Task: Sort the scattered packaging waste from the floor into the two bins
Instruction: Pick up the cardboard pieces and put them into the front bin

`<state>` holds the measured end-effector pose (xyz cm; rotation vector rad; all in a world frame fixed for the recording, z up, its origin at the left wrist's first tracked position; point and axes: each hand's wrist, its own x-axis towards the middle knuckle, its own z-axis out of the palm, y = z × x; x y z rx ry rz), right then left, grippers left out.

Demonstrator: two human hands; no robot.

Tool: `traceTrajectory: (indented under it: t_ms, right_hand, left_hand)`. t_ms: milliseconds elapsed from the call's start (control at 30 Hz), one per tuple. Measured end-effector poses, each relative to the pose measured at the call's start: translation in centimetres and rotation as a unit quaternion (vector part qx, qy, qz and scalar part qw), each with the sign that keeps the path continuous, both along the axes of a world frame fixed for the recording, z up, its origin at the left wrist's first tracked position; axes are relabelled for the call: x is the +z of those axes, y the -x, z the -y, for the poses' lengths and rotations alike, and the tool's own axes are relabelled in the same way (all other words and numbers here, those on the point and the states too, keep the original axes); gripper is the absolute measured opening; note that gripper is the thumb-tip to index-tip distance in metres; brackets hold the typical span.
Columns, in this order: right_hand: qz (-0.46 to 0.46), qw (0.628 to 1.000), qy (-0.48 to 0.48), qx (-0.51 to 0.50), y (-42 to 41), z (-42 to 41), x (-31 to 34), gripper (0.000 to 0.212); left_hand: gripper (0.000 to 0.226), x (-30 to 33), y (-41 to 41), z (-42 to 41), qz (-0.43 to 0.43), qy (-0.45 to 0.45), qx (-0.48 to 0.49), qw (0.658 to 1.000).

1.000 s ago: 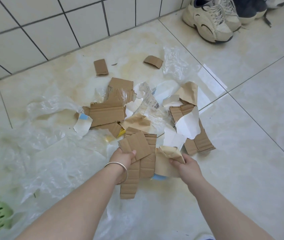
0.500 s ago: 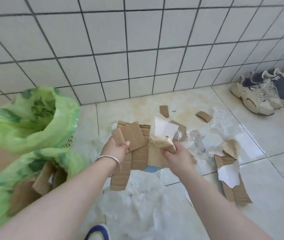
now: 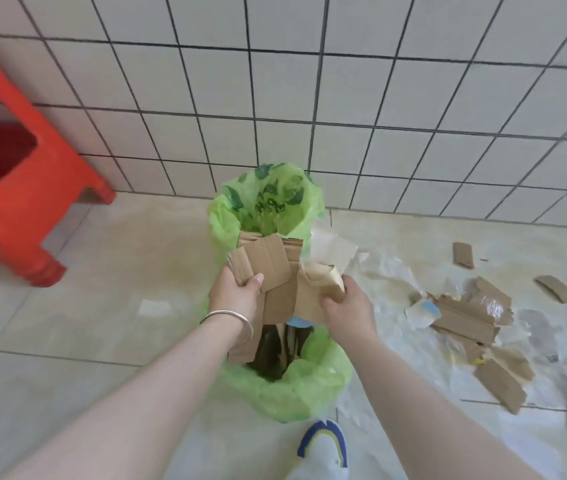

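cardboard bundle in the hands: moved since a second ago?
Yes. The cardboard bundle went from over the floor scrap pile leftward to above the green-lined bins.

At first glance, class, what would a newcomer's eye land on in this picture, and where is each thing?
Dead centre, the left hand and right hand hold a bundle of cardboard pieces over two green-lined bins standing one behind the other near the tiled wall. A bright red stool fills the left edge. More torn cardboard and clear plastic film litters the floor at right.
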<state>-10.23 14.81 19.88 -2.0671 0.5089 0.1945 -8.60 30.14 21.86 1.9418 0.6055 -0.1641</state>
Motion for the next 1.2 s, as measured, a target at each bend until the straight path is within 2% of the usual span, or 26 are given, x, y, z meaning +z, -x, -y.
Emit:
traceTrajectory:
  t_ms: [100,267,400,533,700,867,933,1067,1133,1200]
  right_hand:
    - [-0.033,0.998,0.058,0.01,0.1,-3.1,-1.8,0.014]
    - [-0.076,0.991,0.109,0.006,0.3,-5.7,-4.8,0.019]
    - [-0.135,0.981,0.136,0.035,0.2,-6.2,-6.8,0.025]
    - [-0.244,0.948,0.167,0.115,-0.7,-6.9,-9.5,0.035]
    - [-0.283,0.909,0.235,0.197,-2.0,-6.7,-10.9,0.04]
    - [-0.249,0.893,0.291,0.235,-2.3,-6.4,-10.3,0.048]
    - [-0.217,0.904,0.297,0.218,-2.1,-6.2,-9.6,0.054]
    - [-0.096,0.93,0.307,0.18,-1.6,-6.0,-8.0,0.057]
    - [-0.043,0.925,0.333,0.18,-1.3,-5.8,-6.8,0.056]
    - [-0.005,0.915,0.358,0.188,-0.8,-5.3,-5.4,0.052]
  left_hand:
    - [0.033,-2.1,0.5,-2.2,-0.024,0.008,0.007,1.0]
    - [0.041,-6.4,0.3,-3.1,-0.092,-0.008,0.006,0.996]
    - [0.048,-9.2,-0.5,-1.5,-0.148,-0.058,-0.038,0.987]
    - [0.047,-12.0,-0.8,1.0,-0.2,-0.096,-0.089,0.971]
    - [0.054,-14.8,-1.1,1.5,-0.26,-0.151,-0.127,0.945]
    - [0.064,-14.6,-1.1,1.6,-0.236,-0.176,-0.153,0.943]
    - [0.069,-13.8,-0.7,1.5,-0.195,-0.208,-0.161,0.945]
    - [0.068,-10.8,0.2,0.9,-0.09,-0.309,-0.17,0.932]
    - [0.065,-9.3,0.4,0.4,-0.051,-0.342,-0.186,0.92]
    - [0.06,-7.8,0.3,0.3,-0.023,-0.335,-0.223,0.915]
